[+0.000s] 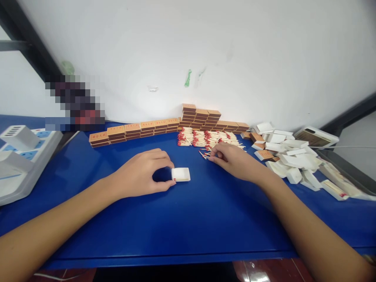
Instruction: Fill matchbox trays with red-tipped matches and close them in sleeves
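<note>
My left hand (143,172) grips the left end of a small white matchbox tray (181,174) between thumb and fingers, on the blue table. A match or two with red heads lie along the tray's near side. My right hand (232,158) is to the right, its thumb and forefinger pinched together at a few loose matches (203,154); whether a match is between the fingertips is too small to tell. Just behind it lies a wide pile of red-headed matches (205,138).
Orange-brown matchboxes (132,131) stand in a stacked row along the wall. Several white trays (290,156) are heaped at the right, near a phone (319,136) and a tray of matches (335,189). A power strip (38,168) sits at the left.
</note>
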Tool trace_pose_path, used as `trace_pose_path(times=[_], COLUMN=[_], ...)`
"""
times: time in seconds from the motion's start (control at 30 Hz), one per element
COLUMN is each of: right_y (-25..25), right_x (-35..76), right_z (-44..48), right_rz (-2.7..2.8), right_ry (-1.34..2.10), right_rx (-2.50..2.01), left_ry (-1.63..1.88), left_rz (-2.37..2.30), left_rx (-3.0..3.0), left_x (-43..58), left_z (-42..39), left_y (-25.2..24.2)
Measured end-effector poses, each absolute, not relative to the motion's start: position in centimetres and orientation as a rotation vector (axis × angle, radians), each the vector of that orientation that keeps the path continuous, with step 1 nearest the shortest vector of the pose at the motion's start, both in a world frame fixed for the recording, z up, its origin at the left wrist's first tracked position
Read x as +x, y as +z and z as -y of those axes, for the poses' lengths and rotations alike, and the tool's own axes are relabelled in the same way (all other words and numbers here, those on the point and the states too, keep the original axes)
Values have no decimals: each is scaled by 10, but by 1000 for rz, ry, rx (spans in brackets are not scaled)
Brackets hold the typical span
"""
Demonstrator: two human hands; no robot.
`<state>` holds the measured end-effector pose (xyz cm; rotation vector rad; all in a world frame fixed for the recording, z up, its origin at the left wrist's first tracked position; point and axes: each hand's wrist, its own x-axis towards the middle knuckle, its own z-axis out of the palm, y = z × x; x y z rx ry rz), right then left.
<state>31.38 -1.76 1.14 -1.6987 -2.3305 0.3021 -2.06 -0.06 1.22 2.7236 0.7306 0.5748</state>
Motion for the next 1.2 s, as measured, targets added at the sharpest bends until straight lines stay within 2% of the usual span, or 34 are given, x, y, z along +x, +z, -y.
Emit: trace_pose_path(times=[0.37, 0.63, 1.03, 1.2], right_y=[12, 22, 13, 14], right_x=[316, 263, 241, 241], right_z=[20, 50, 58, 57], right_rz=[2326, 2377, 2561, 2529], right_ry=[315, 406, 189, 277], right_rx=[-1661, -1371, -1323, -1312], left_ry=[568, 568, 599, 621], left_rz=[-731, -722, -679, -659], left_rx=[2729, 2720, 2748, 2759], left_x=[-20, -16, -14, -14], left_z=[0, 2, 5, 4], left_y=[12, 11, 11, 12])
